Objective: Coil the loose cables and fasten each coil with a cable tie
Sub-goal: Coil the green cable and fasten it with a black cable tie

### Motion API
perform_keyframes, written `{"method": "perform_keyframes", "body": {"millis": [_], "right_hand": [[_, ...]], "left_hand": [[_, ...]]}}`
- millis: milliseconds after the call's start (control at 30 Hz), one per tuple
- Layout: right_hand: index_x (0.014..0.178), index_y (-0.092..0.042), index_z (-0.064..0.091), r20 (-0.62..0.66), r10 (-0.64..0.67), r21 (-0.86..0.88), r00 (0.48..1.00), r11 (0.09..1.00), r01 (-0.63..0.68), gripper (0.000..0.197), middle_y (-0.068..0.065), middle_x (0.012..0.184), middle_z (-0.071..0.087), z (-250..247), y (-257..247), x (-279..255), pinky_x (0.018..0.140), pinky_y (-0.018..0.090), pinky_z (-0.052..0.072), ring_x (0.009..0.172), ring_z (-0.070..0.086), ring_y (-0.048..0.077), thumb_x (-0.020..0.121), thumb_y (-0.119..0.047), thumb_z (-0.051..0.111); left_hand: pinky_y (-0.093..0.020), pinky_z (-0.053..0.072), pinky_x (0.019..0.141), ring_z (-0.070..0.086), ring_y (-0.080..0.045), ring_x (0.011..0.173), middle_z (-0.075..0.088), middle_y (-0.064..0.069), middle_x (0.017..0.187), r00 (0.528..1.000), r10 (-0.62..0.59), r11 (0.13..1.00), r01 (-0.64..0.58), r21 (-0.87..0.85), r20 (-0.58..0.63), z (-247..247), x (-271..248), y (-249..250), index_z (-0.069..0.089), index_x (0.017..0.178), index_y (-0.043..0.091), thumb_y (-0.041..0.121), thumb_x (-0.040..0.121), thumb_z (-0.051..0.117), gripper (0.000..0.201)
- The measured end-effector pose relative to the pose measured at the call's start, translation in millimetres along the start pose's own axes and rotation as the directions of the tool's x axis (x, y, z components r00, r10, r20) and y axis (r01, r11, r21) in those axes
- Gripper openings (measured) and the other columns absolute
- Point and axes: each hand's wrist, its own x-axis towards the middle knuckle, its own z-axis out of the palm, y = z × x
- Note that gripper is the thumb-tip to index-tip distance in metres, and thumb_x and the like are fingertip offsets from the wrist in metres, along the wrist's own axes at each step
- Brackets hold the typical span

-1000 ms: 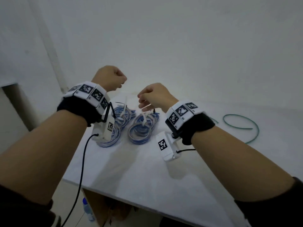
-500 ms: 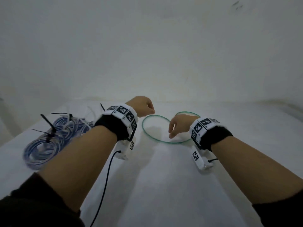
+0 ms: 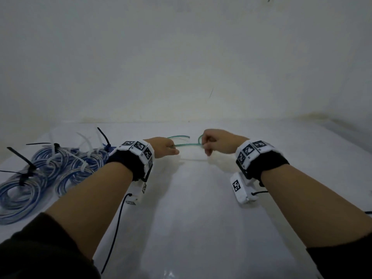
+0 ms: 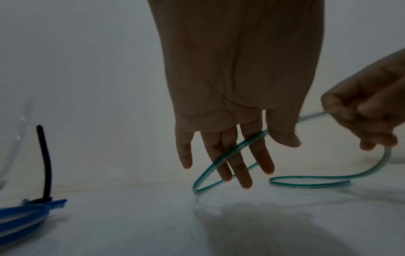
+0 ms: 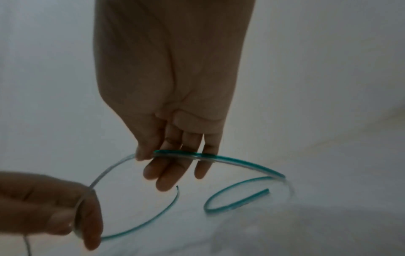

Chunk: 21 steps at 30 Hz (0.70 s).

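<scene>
off to the left on the white table (image 3: pixel 191 228) lies a heap of blue cable coils (image 3: pixel 46 176), each already bound, some with black cable ties (image 3: pixel 22 158) whose tails stick up, some with white cable ties (image 3: pixel 84 147). from the left wrist view one black tail stands upright over the nearest blue coil, well apart from the hands. behind the table is a bare pale wall (image 3: pixel 181 57). no box or tray shows anywhere; everything lies straight on the tabletop.

the green cable (image 3: pixel 185 145) is out near the far edge, strung between both hands and partly lifted off the surface. the left hand (image 3: pixel 163 147) holds it with thumb against the fingers, the other fingers (image 4: pixel 236 166) hanging long and fairly straight, a loop drooping past them to the table. the right hand (image 3: pixel 218 141) pinches the strand too, thumb pressing it onto the fingers (image 5: pixel 168 173), and beyond that hand the cable curls round on the table to a loose cut end. from the head view the knuckles hide the pinch points themselves.
</scene>
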Motion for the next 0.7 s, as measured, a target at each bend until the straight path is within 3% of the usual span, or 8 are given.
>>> {"method": "perform_keyframes", "body": {"millis": [100, 133, 233, 367, 433, 500, 567, 700], "right_hand": [[0.09, -0.016, 0.055, -0.213, -0.011, 0.026, 0.977, 1.0, 0.017, 0.005, 0.004, 0.083, 0.065, -17, 0, -3, 0.076, 0.028, 0.047, 0.08, 0.063, 0.019, 0.088, -0.014, 0.059], [0.096, -0.019, 0.056, -0.252, -0.033, -0.003, 0.967, 0.999, 0.034, 0.012, 0.002, 0.089, 0.064, -19, -1, -4, 0.078, 0.027, 0.046, 0.083, 0.061, 0.017, 0.086, -0.02, 0.063], [0.115, -0.022, 0.055, -0.279, -0.182, -0.09, 0.943, 0.983, 0.163, 0.035, 0.0, 0.101, 0.061, -18, -15, -2, 0.082, 0.024, 0.047, 0.088, 0.06, 0.014, 0.083, -0.026, 0.069], [0.1, -0.012, 0.066, -0.487, -0.334, -0.113, 0.807, 0.94, 0.321, 0.014, 0.006, 0.081, 0.064, -9, -31, 6, 0.071, 0.029, 0.051, 0.07, 0.059, 0.015, 0.088, -0.011, 0.058], [0.093, -0.008, 0.067, -0.653, -0.297, -0.066, 0.697, 0.939, 0.339, 0.014, 0.005, 0.074, 0.061, -12, -32, 8, 0.066, 0.027, 0.047, 0.065, 0.053, 0.012, 0.09, -0.007, 0.054], [0.092, -0.005, 0.065, -0.767, -0.193, 0.013, 0.612, 0.949, 0.315, 0.014, 0.003, 0.071, 0.058, -20, -29, 8, 0.065, 0.019, 0.042, 0.066, 0.052, 0.012, 0.091, -0.006, 0.051], [0.092, -0.003, 0.061, -0.804, -0.089, 0.097, 0.588, 0.956, 0.277, 0.014, 0.0, 0.068, 0.054, -27, -24, 9, 0.062, 0.016, 0.039, 0.064, 0.049, 0.01, 0.093, -0.007, 0.047], [0.1, 0.0, 0.056, -0.801, 0.086, 0.221, 0.592, 0.962, 0.159, 0.019, 0.004, 0.073, 0.053, -33, -14, 11, 0.063, 0.024, 0.041, 0.067, 0.048, 0.016, 0.097, -0.008, 0.039]], "left_hand": [[-0.018, 0.039, 0.069, 0.055, -0.017, 0.09, 0.064, -0.003, 0.102, 0.987, 0.043, 0.991, -0.062, -0.122, -0.156, -6, 1, -9, 0.061, 0.109, 0.011, 0.018, 0.099, 0.038, 0.026], [-0.015, 0.038, 0.065, 0.054, -0.015, 0.084, 0.064, -0.001, 0.094, 0.978, 0.06, 0.986, -0.089, -0.141, -0.202, -9, 1, -8, 0.061, 0.106, 0.011, 0.016, 0.099, 0.037, 0.026], [-0.017, 0.038, 0.066, 0.053, -0.013, 0.077, 0.061, 0.004, 0.081, 0.943, 0.146, 0.969, -0.198, -0.15, -0.299, -18, 0, 5, 0.062, 0.104, 0.011, 0.017, 0.099, 0.038, 0.025], [-0.021, 0.041, 0.067, 0.052, -0.006, 0.065, 0.061, 0.005, 0.072, 0.873, 0.175, 0.913, -0.317, -0.257, -0.456, -23, -1, 21, 0.06, 0.102, 0.011, 0.02, 0.096, 0.045, 0.018], [-0.017, 0.043, 0.067, 0.056, -0.008, 0.067, 0.062, 0.005, 0.072, 0.868, 0.144, 0.875, -0.336, -0.349, -0.474, -21, -2, 19, 0.058, 0.1, 0.013, 0.017, 0.095, 0.046, 0.013], [-0.017, 0.044, 0.067, 0.059, -0.011, 0.071, 0.062, 0.004, 0.074, 0.902, 0.119, 0.861, -0.302, -0.409, -0.414, -17, -2, 13, 0.057, 0.097, 0.013, 0.013, 0.095, 0.046, 0.011], [-0.018, 0.045, 0.069, 0.061, -0.014, 0.076, 0.061, 0.004, 0.078, 0.939, 0.112, 0.864, -0.254, -0.435, -0.325, -13, -3, 7, 0.057, 0.096, 0.012, 0.011, 0.095, 0.045, 0.012], [-0.025, 0.049, 0.079, 0.064, -0.015, 0.086, 0.063, 0.003, 0.086, 0.973, 0.081, 0.839, -0.185, -0.511, -0.218, -10, -6, -1, 0.057, 0.091, 0.015, 0.013, 0.096, 0.046, 0.012]]}}
